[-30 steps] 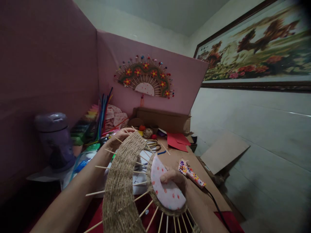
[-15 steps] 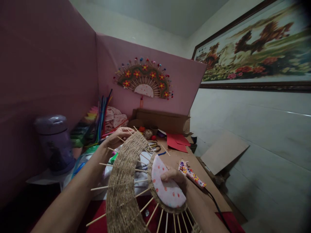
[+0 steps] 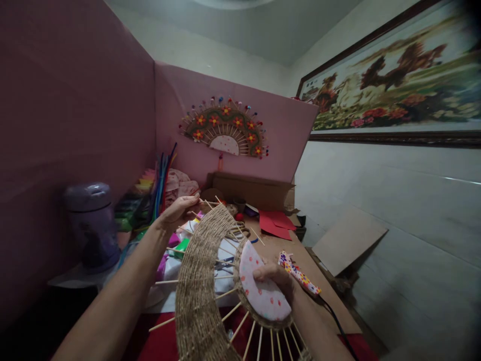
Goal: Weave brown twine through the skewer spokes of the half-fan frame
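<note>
A half-round fan of woven twine (image 3: 205,286) on thin wooden sticks fills the front of the view. My right hand (image 3: 276,276) grips it at the hub, thumb pressed on the white fabric half-circle (image 3: 259,296) with pink dots; the other fingers are hidden behind. Close to the fan's upper end, my left hand (image 3: 182,208) is closed with its fingertips pinched together beside the stick ends. Whatever lies in that pinch is too small to make out. The fan's lower edge runs out of view.
A flower-patterned glue gun (image 3: 298,273) with a black cord lies on the cardboard at right. Red sheets (image 3: 276,224) lie farther back. A lidded purple cup (image 3: 92,225) stands at left. A finished flowered fan (image 3: 225,123) hangs on the pink board.
My left hand has drawn slightly away from the fan's upper end. The fan and my right hand sit a little farther right in view, as the camera has shifted.
</note>
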Demonstrator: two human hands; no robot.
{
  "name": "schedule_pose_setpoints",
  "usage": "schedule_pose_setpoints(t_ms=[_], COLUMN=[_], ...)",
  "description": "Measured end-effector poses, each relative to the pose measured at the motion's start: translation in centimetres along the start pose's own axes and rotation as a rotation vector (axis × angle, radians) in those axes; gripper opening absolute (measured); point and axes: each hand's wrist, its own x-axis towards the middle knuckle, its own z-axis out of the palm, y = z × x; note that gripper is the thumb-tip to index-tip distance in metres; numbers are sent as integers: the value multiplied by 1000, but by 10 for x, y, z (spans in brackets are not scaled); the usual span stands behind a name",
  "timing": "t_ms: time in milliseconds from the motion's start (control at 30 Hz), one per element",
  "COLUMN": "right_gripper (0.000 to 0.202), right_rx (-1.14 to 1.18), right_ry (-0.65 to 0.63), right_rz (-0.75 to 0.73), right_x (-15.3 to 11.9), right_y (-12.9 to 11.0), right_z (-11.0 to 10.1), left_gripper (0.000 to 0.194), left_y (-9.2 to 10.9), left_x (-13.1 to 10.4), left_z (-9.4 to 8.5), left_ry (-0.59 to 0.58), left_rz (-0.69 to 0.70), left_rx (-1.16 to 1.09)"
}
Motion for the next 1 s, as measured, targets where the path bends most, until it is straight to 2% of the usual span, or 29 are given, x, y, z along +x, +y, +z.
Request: schedule_pose_setpoints(t_ms=[200, 433, 633, 733, 800, 1000], right_gripper=[32, 24, 32, 26, 21, 27], right_rx=[-51, -62, -87, -93, -99, -189], right_ry=[37, 86, 130, 137, 164, 232], right_rz=[-15, -13, -22, -24, -31, 12], right_x=[1, 0, 2, 3, 3, 4], right_y=[-2, -3, -6, -6, -6, -9], right_z=[5, 7, 12, 13, 13, 16], left_gripper=[23, 33, 22, 18, 16, 14], left_y=[2, 7, 9, 11, 12, 14], left_x=[-1, -5, -17, -20, -21, -22], left_z=[-5, 2, 7, 9, 11, 19], left_ry=[-37, 1, 21, 64, 99, 151], left_rz=[36, 109, 64, 52, 100, 325], left_rx=[13, 39, 124, 202, 301, 671])
